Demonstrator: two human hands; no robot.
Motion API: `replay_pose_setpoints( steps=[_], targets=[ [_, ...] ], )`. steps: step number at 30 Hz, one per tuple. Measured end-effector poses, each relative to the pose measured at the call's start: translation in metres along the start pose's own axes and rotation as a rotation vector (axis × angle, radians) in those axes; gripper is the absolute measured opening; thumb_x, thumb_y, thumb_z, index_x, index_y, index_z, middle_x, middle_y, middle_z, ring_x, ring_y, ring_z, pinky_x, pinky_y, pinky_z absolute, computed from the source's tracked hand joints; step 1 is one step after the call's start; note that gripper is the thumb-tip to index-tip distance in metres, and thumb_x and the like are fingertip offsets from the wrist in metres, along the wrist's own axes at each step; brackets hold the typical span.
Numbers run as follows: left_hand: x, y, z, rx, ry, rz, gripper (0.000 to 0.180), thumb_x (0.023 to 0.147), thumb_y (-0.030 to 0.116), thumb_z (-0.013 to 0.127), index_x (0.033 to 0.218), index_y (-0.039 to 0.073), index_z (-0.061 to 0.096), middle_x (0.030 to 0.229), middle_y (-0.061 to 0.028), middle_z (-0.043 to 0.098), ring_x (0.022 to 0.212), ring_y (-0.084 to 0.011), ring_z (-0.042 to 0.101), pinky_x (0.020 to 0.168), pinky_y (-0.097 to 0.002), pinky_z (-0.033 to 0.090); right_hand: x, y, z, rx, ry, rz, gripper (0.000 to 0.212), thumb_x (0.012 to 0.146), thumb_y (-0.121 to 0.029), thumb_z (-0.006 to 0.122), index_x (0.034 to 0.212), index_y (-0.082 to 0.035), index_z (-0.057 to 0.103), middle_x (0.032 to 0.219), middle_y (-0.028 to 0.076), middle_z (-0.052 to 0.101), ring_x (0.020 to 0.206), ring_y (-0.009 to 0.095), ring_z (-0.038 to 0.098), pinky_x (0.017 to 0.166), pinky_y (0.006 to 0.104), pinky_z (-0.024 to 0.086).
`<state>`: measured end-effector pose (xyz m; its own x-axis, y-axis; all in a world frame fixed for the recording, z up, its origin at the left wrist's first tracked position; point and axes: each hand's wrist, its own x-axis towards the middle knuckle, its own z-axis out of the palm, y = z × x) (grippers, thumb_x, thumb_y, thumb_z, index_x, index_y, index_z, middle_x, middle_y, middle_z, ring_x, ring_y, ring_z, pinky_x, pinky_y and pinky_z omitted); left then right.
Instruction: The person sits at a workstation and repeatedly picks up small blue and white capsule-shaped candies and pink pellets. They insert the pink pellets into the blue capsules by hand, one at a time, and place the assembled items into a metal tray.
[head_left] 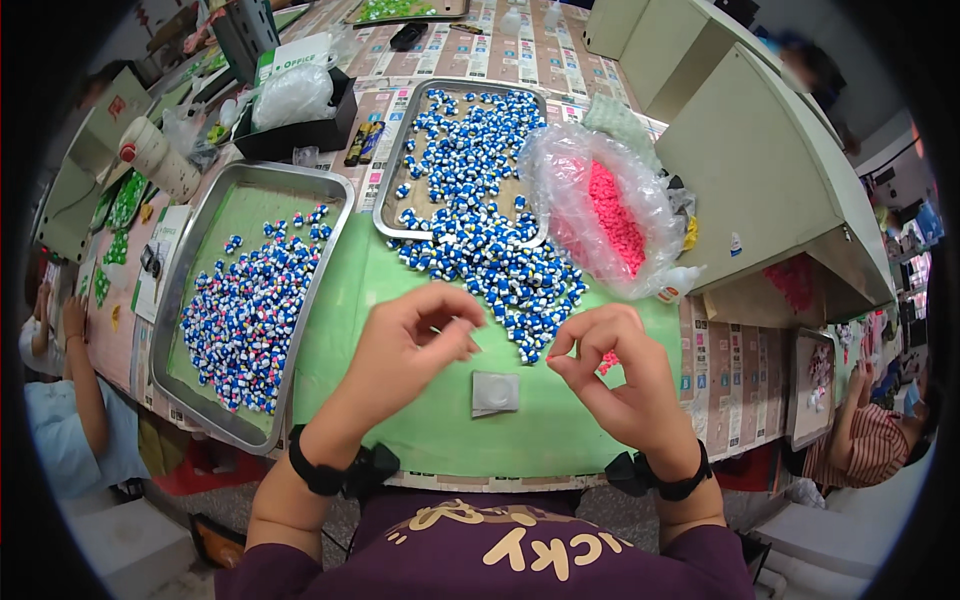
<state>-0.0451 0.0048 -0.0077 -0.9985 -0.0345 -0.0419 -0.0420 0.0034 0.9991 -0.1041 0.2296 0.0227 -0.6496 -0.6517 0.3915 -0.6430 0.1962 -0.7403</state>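
Observation:
My left hand (415,340) is above the green mat (440,440), its fingers curled toward the thumb; whatever may be between the fingertips is too small to make out. Opposite it, my right hand (625,375) pinches thumb and forefinger together, and I cannot make out anything in that pinch. Between and below the hands lies a small whitish square pad (495,393) with a round mark. Small pink pieces (607,362) show behind the right fingers. Just beyond both hands spreads a heap of small blue-and-white pieces (500,260), spilling from a metal tray (381,200).
On the left, another metal tray (165,340) holds blue-and-white pieces with pink bits. A clear plastic bag (560,220) of pink pieces and a small white bottle (682,280) are at right, by a grey metal cabinet (770,170). Other people sit at both sides.

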Motion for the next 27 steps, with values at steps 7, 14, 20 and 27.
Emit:
replay_pose_setpoints(
  steps=[7, 14, 20, 27],
  targets=[
    [-0.017, 0.021, 0.016, -0.461, -0.223, -0.215, 0.011, 0.094, 0.007, 0.062, 0.098, -0.003, 0.065, 0.088, -0.0062, 0.064, 0.071, -0.0107, 0.062, 0.064, -0.0246, 0.053, 0.009, -0.011, 0.005, -0.057, 0.038, -0.160, 0.027, 0.079, 0.003, 0.072, 0.086, -0.013, 0.051, 0.088, -0.001, 0.066, 0.080, 0.018, 0.062, 0.090, 0.0406, 0.038],
    [-0.019, 0.019, 0.019, -0.259, -0.129, -0.061, 0.008, 0.092, 0.007, 0.065, 0.095, 0.000, 0.066, 0.087, -0.0036, 0.063, 0.072, -0.0102, 0.061, 0.060, -0.0236, 0.049, 0.007, -0.011, 0.008, 0.059, 0.054, -0.111, 0.028, 0.079, 0.004, 0.072, 0.084, -0.012, 0.049, 0.087, 0.002, 0.066, 0.078, 0.017, 0.061, 0.084, 0.0363, 0.042],
    [-0.020, 0.014, 0.031, 0.332, 0.100, 0.526, 0.010, 0.084, 0.002, 0.070, 0.093, 0.002, 0.065, 0.086, -0.0068, 0.062, 0.072, -0.0171, 0.061, 0.060, -0.0289, 0.047, 0.003, -0.013, 0.018, 0.615, 0.074, 0.257, 0.032, 0.084, 0.004, 0.069, 0.078, -0.009, 0.041, 0.093, 0.008, 0.061, 0.086, 0.013, 0.056, 0.079, 0.0260, 0.044],
    [-0.021, 0.009, 0.029, 0.396, 0.104, 0.544, 0.014, 0.082, -0.001, 0.069, 0.095, 0.002, 0.066, 0.089, -0.0091, 0.062, 0.074, -0.0212, 0.061, 0.062, -0.0301, 0.049, 0.005, -0.011, 0.016, 0.832, -0.014, 0.484, 0.030, 0.087, 0.004, 0.065, 0.077, -0.009, 0.040, 0.093, 0.006, 0.058, 0.089, 0.012, 0.054, 0.080, 0.0247, 0.045]
  ],
)
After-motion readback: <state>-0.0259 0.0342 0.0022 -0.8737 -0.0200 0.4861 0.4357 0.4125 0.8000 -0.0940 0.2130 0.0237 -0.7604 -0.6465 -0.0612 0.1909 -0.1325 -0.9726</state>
